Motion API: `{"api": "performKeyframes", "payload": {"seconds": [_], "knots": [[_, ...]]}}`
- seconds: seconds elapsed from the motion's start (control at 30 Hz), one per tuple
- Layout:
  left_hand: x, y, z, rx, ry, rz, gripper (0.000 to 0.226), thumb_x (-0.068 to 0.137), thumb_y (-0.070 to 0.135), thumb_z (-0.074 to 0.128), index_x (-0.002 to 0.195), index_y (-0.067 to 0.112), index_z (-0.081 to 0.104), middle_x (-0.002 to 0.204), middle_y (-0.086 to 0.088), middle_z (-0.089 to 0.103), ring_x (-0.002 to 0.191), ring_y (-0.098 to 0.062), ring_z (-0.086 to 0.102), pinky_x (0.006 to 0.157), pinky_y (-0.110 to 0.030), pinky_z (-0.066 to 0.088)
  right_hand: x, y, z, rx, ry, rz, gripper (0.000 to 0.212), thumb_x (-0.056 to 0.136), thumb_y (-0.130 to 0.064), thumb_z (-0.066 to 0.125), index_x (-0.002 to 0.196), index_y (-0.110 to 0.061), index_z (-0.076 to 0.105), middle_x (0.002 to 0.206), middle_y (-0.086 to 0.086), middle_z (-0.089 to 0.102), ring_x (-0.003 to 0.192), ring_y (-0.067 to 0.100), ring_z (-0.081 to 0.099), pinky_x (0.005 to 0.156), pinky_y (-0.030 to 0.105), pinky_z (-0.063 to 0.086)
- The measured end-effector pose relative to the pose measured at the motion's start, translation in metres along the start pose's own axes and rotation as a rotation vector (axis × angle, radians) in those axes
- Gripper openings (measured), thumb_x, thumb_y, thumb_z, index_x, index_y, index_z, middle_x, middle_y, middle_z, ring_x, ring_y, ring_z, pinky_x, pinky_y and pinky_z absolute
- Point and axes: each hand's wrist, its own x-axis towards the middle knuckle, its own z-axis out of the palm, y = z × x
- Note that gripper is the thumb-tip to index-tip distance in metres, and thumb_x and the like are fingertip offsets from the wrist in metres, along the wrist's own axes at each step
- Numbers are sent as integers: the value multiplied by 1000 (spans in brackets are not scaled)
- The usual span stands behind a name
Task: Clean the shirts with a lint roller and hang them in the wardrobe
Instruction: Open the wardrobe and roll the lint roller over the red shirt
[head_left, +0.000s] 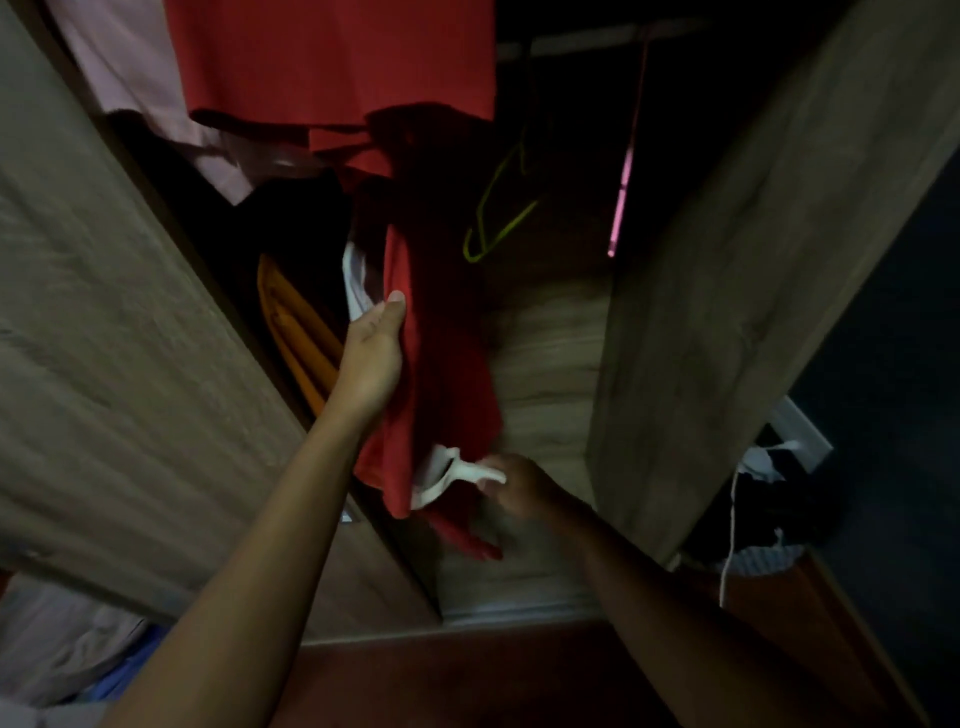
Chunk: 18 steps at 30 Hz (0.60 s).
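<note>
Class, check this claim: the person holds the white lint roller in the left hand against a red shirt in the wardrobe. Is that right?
No: the right hand holds the lint roller; the left hand holds the red shirt. Head view.

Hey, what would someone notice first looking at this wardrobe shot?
The red shirt in the middle of the open wardrobe stands out, held by the left hand. Just below, the right hand grips a white lint roller at its lower edge. A yellow-green hanger hangs empty in the dark behind.
</note>
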Motion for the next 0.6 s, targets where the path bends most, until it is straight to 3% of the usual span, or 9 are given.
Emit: {"api": "performKeyframes", "payload": {"seconds": [0.07, 0.13, 0.17, 0.23, 0.3, 0.4, 0.5, 0.6], "knots": [[-2, -9, 11, 31, -18, 30, 48, 106, 41, 40, 109, 2, 67, 105, -30, 71, 97, -41, 71, 87, -48, 57, -19, 11, 6, 34, 26, 111, 32, 94, -24, 63, 124, -10, 65, 116, 10, 70, 101, 24, 68, 74, 20, 43], [-1, -25, 25, 81, -41, 40, 57, 100, 52, 45, 97, -2, 62, 88, -39, 62, 77, -50, 64, 72, -58, 54, -44, 23, 1, 166, 105, 211, 31, 95, -28, 61, 123, -14, 62, 108, 6, 69, 79, 17, 71, 61, 22, 49], [-3, -33, 36, 100, -49, 35, 53, 98, 53, 47, 84, 3, 59, 73, -36, 56, 60, -43, 58, 59, -52, 50, -59, 31, -5, 222, 156, 253, 32, 95, -30, 60, 124, -16, 61, 104, 3, 68, 68, 12, 70, 55, 20, 49], [-8, -52, 67, 139, -79, 6, 40, 102, 39, 48, 68, 20, 51, 53, -7, 45, 41, -15, 42, 44, -29, 32, -93, 51, -19, 306, 289, 331, 30, 95, -33, 58, 121, -16, 59, 94, 2, 68, 56, 8, 66, 49, 19, 45], [-20, -71, 109, 178, -159, 2, 38, 105, 27, 48, 68, 22, 52, 49, 8, 43, 38, -4, 34, 42, -23, 27, -134, 72, -28, 470, 450, 393, 29, 97, -28, 58, 121, -11, 60, 85, 4, 64, 57, 11, 61, 49, 23, 44], [-51, -97, 179, 271, -344, -34, 35, 105, 24, 49, 72, 15, 56, 48, 9, 45, 40, -3, 35, 45, -24, 29, -205, 109, -38, 611, 692, 481, 30, 97, -26, 60, 124, -12, 59, 88, 1, 62, 70, 13, 60, 57, 23, 45], [-98, -117, 268, 357, -566, 19, 33, 104, 13, 49, 75, -4, 53, 57, -4, 46, 44, -2, 38, 53, -29, 32, -286, 152, -53, 704, 865, 599, 41, 95, -41, 61, 129, -19, 56, 103, 3, 60, 83, 16, 59, 66, 29, 48], [-164, -125, 365, 439, -811, 137, 36, 104, 18, 52, 80, -8, 56, 67, -21, 56, 59, -16, 51, 57, -33, 36, -369, 184, -79, 702, 1119, 697, 37, 96, -40, 58, 128, -20, 56, 110, -1, 64, 97, 15, 64, 81, 31, 55]]}}
